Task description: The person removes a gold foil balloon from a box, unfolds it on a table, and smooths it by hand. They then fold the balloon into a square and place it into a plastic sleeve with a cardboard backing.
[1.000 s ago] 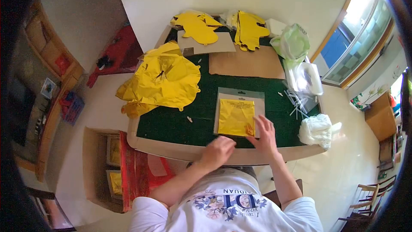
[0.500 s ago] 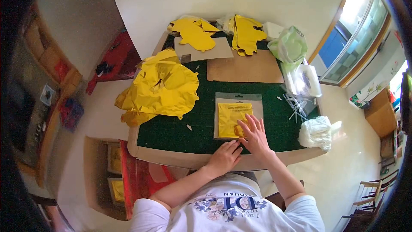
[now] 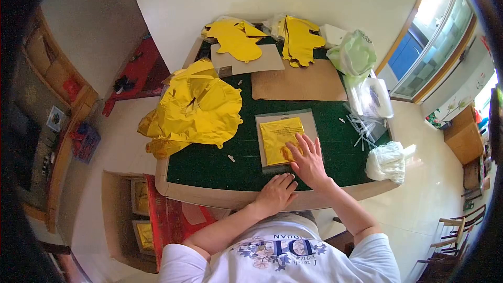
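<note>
A clear plastic packet (image 3: 262, 165) with a folded gold foil balloon (image 3: 279, 135) over a card backing lies on the green tabletop (image 3: 225, 170), slightly turned. Across the lower right of the balloon rests my right hand (image 3: 309, 163), fingers spread and laid over the packet. My left hand (image 3: 276, 195) lies at the table's front edge, just below the packet, with its fingers stretched out and nothing in them. Left of the packet spreads a large heap of gold foil balloons (image 3: 196, 107).
Flat gold foil balloons (image 3: 238, 42) and more of them (image 3: 301, 42) lie at the back near a cardboard sheet (image 3: 298, 81). On the right are a green plastic bag (image 3: 356, 55), white sticks (image 3: 361, 128) and a white bag (image 3: 387, 162). A box (image 3: 118, 199) of packets stands below left.
The packet has turned a little and its top has shifted left, with my right hand still on it. My left hand has barely moved.
</note>
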`<move>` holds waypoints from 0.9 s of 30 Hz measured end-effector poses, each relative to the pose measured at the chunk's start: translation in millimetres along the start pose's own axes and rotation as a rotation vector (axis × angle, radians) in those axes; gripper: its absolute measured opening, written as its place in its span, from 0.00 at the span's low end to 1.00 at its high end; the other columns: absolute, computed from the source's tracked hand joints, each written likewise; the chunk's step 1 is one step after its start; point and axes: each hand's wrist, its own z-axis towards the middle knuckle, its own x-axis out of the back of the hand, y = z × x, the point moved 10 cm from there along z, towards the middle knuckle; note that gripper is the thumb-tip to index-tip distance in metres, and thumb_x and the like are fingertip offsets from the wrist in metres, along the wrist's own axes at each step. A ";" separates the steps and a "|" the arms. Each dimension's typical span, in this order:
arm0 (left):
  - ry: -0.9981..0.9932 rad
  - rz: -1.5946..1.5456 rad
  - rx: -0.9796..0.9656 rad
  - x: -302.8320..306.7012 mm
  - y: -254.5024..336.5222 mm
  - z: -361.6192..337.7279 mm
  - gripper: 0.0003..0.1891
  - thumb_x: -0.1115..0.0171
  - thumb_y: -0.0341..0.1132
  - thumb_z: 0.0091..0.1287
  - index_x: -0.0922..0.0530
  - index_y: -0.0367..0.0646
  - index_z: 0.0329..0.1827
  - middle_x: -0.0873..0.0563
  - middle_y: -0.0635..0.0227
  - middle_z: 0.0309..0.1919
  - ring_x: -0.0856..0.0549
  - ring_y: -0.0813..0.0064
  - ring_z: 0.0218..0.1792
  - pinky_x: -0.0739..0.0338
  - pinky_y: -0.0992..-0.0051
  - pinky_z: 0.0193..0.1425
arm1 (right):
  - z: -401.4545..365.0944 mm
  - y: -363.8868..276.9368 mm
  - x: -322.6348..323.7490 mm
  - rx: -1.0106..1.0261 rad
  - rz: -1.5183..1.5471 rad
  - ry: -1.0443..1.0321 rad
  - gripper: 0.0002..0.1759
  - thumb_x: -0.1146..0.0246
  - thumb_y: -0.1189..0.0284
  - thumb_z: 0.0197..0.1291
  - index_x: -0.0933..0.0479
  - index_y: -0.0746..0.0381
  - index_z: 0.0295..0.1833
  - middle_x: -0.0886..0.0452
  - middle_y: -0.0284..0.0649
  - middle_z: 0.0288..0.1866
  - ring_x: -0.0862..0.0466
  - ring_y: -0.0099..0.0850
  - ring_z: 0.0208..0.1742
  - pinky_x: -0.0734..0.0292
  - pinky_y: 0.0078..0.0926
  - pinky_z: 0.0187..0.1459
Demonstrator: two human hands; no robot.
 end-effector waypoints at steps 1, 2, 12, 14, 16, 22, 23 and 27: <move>-0.008 -0.010 0.004 -0.1 -1.7 1.1 0.18 0.38 0.41 0.62 0.21 0.38 0.50 0.22 0.53 0.54 0.25 0.56 0.60 0.32 0.60 0.67 | 0.9 2.1 1.5 -0.020 0.033 -0.001 0.37 0.32 0.67 0.49 0.33 0.51 0.68 0.42 0.48 0.73 0.44 0.48 0.75 0.56 0.60 0.73; -0.016 -0.023 0.012 -0.6 -2.3 1.3 0.18 0.37 0.41 0.62 0.21 0.38 0.50 0.22 0.52 0.54 0.26 0.56 0.60 0.32 0.60 0.67 | -0.2 3.1 6.6 -0.039 0.068 -0.008 0.37 0.31 0.67 0.49 0.34 0.51 0.68 0.42 0.48 0.73 0.44 0.48 0.74 0.56 0.59 0.73; -0.048 0.092 0.029 -21.7 4.9 17.0 0.25 0.41 0.46 0.64 0.26 0.36 0.57 0.26 0.46 0.58 0.31 0.51 0.66 0.37 0.56 0.70 | 5.4 0.6 5.3 0.097 0.021 -0.066 0.39 0.33 0.68 0.49 0.36 0.50 0.70 0.41 0.47 0.73 0.45 0.48 0.75 0.55 0.60 0.73; -0.067 0.099 0.040 -23.4 4.1 15.1 0.25 0.41 0.46 0.64 0.26 0.36 0.58 0.27 0.45 0.59 0.32 0.51 0.67 0.37 0.56 0.70 | 9.5 -5.4 0.5 0.136 -0.035 -0.079 0.39 0.33 0.68 0.49 0.35 0.50 0.70 0.41 0.47 0.73 0.44 0.48 0.75 0.55 0.60 0.73; -0.097 0.099 0.060 -27.7 1.5 14.1 0.25 0.42 0.48 0.65 0.27 0.38 0.58 0.27 0.46 0.59 0.31 0.51 0.66 0.38 0.55 0.71 | 13.1 -10.8 -2.6 0.166 -0.071 -0.086 0.40 0.32 0.69 0.48 0.36 0.49 0.70 0.41 0.47 0.73 0.45 0.48 0.75 0.55 0.60 0.73; -0.043 0.069 0.053 -21.5 1.7 13.6 0.26 0.43 0.49 0.66 0.28 0.39 0.60 0.27 0.49 0.59 0.30 0.52 0.65 0.36 0.54 0.69 | 19.6 -12.0 1.3 0.183 -0.047 -0.139 0.43 0.31 0.72 0.46 0.37 0.47 0.71 0.43 0.47 0.74 0.46 0.48 0.76 0.53 0.62 0.72; -0.029 0.070 0.046 -20.1 2.3 12.4 0.26 0.43 0.49 0.66 0.29 0.40 0.60 0.27 0.49 0.60 0.29 0.52 0.65 0.36 0.54 0.69 | 19.4 -12.1 0.2 0.189 -0.039 -0.129 0.44 0.31 0.72 0.46 0.38 0.47 0.71 0.43 0.47 0.74 0.46 0.48 0.76 0.53 0.62 0.72; -0.111 0.066 0.064 -26.9 0.5 13.0 0.27 0.42 0.48 0.65 0.29 0.39 0.61 0.27 0.50 0.60 0.29 0.52 0.65 0.36 0.54 0.69 | 18.9 -9.9 -7.6 0.188 -0.072 -0.108 0.43 0.29 0.70 0.45 0.37 0.48 0.70 0.43 0.47 0.74 0.46 0.48 0.76 0.53 0.62 0.72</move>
